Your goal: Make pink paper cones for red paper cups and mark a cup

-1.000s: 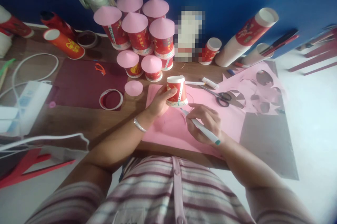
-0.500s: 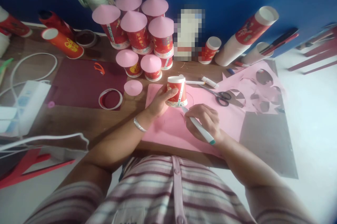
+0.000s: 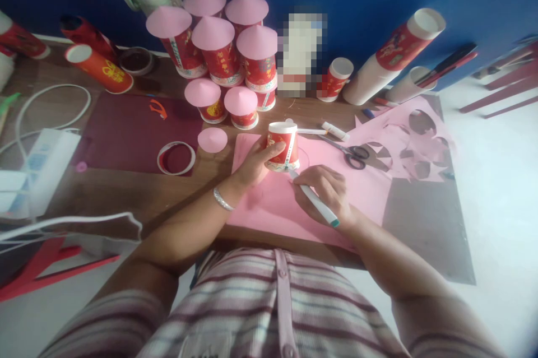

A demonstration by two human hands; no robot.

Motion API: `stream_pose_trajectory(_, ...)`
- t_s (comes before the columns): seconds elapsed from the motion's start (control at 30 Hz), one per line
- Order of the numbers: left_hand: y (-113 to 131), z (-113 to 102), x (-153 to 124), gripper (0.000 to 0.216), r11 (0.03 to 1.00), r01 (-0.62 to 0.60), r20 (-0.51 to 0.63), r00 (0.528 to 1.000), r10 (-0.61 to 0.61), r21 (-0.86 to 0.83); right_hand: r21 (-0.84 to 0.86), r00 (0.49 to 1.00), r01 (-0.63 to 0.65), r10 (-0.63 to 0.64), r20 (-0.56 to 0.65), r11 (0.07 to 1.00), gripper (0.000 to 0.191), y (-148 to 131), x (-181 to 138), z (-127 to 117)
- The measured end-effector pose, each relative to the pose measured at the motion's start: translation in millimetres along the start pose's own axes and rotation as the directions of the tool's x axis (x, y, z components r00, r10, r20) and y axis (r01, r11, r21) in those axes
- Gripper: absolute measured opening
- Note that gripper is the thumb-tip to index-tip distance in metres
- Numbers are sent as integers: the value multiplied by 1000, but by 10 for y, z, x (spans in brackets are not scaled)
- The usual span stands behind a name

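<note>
My left hand (image 3: 257, 161) is closed around a red paper cup (image 3: 277, 148) with a white top and a patterned white lower band. The thumb lies across its front, and the fingers behind are hidden. Held over the pink sheet (image 3: 273, 207), the cup looks wider at its lower end. My right hand (image 3: 323, 190) grips a white pen-shaped tool (image 3: 316, 202) with a green end. Its pale tip is at the cup's lower edge; whether it is a pen or a craft knife I cannot tell. A drawn curve shows on the sheet beside the cup.
Several red cups with pink cone tops (image 3: 213, 33) stand at the back. Scissors (image 3: 355, 156), a small white tube (image 3: 335, 131) and cut pink scraps (image 3: 395, 128) lie to the right. A white ring (image 3: 176, 158) rests on a dark red sheet (image 3: 126, 139) at left.
My right hand and the white tool have shifted slightly left, bringing the tip closer to the cup's lower edge. My left hand keeps the cup almost still.
</note>
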State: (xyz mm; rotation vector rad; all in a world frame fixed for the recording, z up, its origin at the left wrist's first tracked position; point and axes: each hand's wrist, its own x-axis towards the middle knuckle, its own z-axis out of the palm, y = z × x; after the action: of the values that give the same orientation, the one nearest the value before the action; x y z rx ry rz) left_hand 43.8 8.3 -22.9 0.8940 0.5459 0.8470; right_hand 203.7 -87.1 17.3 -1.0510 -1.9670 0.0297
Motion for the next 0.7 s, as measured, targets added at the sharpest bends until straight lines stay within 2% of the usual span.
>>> stream_pose_trajectory(0.27, 6, -3, -7, 43, 1000, 7, -6, 1000, -7, -3, -43, 999, -8, 6, -36, 999, 22, 1, 7, -5)
stream_pose_trajectory(0.7, -46, -41, 12, 37, 997, -8, -28, 1000, 6, -75, 54, 992, 56, -49, -117, 997, 28, -1, 21, -3)
